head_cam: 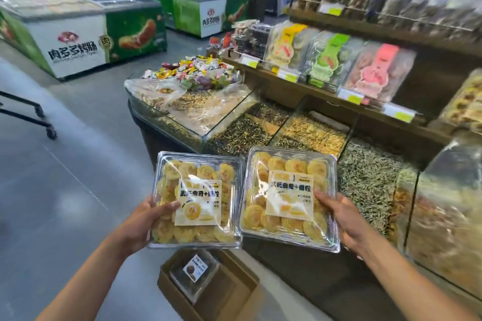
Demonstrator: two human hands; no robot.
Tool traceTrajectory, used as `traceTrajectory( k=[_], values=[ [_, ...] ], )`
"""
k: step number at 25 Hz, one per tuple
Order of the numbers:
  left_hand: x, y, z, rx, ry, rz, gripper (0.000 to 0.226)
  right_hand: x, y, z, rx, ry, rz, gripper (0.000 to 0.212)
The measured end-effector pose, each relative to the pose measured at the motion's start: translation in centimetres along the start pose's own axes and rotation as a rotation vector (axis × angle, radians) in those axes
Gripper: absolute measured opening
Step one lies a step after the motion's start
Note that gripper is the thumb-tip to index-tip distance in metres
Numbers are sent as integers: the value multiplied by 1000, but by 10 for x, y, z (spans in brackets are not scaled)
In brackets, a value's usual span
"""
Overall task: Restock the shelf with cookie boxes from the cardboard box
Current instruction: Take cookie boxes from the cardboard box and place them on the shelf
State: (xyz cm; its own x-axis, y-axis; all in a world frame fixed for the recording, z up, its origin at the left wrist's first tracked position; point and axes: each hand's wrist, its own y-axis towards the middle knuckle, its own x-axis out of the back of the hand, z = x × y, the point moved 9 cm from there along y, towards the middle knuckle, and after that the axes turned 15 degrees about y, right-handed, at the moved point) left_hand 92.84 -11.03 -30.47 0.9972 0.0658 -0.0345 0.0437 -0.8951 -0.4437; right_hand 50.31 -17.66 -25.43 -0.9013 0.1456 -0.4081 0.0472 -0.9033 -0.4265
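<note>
Carrying two packs at once, a store worker holds a clear plastic clamshell of yellow swirl cookies [200,177] in the left grip [146,221] and a matching clear clamshell with a cream label [287,198] in the right grip [344,221]. Each grip is clamped on its pack, thumb laid over the lid and fingers hidden beneath. The two packs sit side by side and roughly level between the grips, their inner edges touching or nearly so. The brown cardboard box [234,294] lies on the floor below and between the grips, with one dark-filled clear box [194,272] inside. The wooden shelf [331,91] rises beyond the right grip and to its outer side, lined with upright clear packs with yellow, green and pink labels [328,60]. Glass-walled bins of seeds [247,133] stand between the grips and that shelf. The step appears to be the carry to the shelf, with placement not yet begun. Doing it well likely means keeping the lids flat so the cookies do not slide, reaching over the bins without brushing the glass, and setting down one pack at a time, label outward like its neighbours. The thin plastic may flex or pop open if squeezed at a corner, so a broad hold from below looks safest.
</note>
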Motion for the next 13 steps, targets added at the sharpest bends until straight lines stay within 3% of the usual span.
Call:
traceTrajectory(
  k=[3, 6, 7, 9, 12, 13],
  values=[
    [-78, 12, -20, -16, 38, 92, 55, 63, -6, 41, 50, 14, -36, 34],
    [-163, 21, -39, -62, 96, 188, 103, 130, -15, 85, 99, -25, -46, 93],
    [-187, 24, -44, -78, 106, 209, 111, 150, -18, 97, 118, -9, -44, 103],
    [-235, 30, -51, -108, 124, 240, 116, 190, -28, 121, 150, 0, -65, 103],
    [-309, 37, -62, -133, 152, 267, 116, 248, -46, 156, 191, 43, -103, 71],
    [-333, 38, -66, -139, 167, 281, 117, 267, -51, 166, 208, 53, -118, 71]
  ],
)
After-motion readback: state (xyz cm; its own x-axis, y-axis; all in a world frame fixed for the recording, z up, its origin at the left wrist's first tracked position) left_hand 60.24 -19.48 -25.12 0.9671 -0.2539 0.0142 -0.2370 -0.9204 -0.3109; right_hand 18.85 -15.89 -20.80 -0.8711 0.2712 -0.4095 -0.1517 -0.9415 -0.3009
